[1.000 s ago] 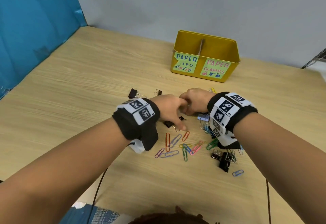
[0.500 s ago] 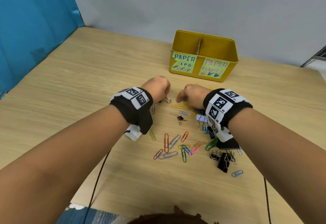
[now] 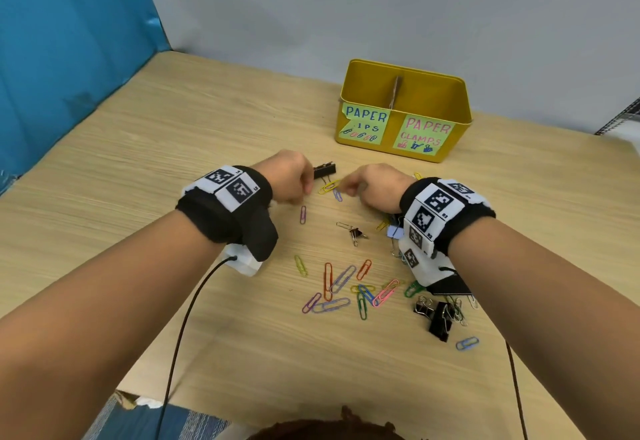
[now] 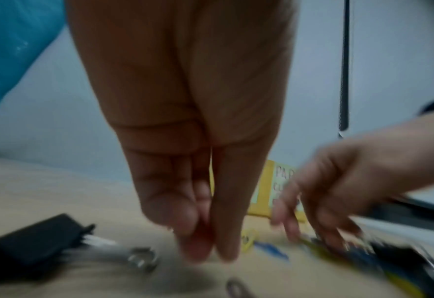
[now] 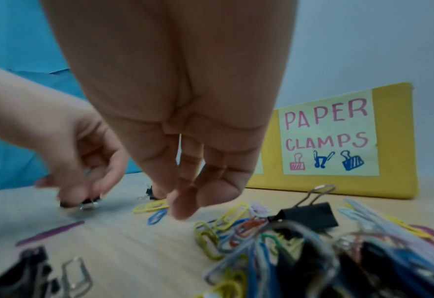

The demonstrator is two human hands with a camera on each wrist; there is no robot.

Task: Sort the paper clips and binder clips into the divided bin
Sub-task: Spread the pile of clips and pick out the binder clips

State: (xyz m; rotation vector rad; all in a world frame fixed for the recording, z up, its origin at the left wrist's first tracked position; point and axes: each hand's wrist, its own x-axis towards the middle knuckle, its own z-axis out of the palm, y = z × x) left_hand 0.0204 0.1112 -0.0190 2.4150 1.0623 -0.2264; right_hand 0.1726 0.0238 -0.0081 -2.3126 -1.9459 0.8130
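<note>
The yellow divided bin (image 3: 460, 134) stands at the back, its left half labelled for paper clips and its right half "PAPER CLAMPS" (image 5: 328, 137). My left hand (image 3: 306, 191) hangs just beside a black binder clip (image 3: 324, 171) (image 4: 32, 242). Its thumb and fingertips (image 4: 205, 250) are pressed together, and blur hides whether anything is between them. My right hand (image 3: 348, 190) (image 5: 183, 209) reaches down with loose fingers over a yellow paper clip (image 3: 329, 186) (image 5: 150, 207) and a blue one (image 3: 337, 194), holding nothing.
Several coloured paper clips (image 3: 346, 287) lie scattered near me. A mixed pile (image 5: 262, 231) sits under my right wrist, with a black binder clip (image 5: 310, 213) in it. A small binder clip (image 3: 355, 233) and larger black ones (image 3: 438, 318) lie nearby. Cables trail off the table's near edge.
Both hands have moved away from me toward the bin and drawn apart. The left hand went from the middle of the scatter to the black binder clip at the far left.
</note>
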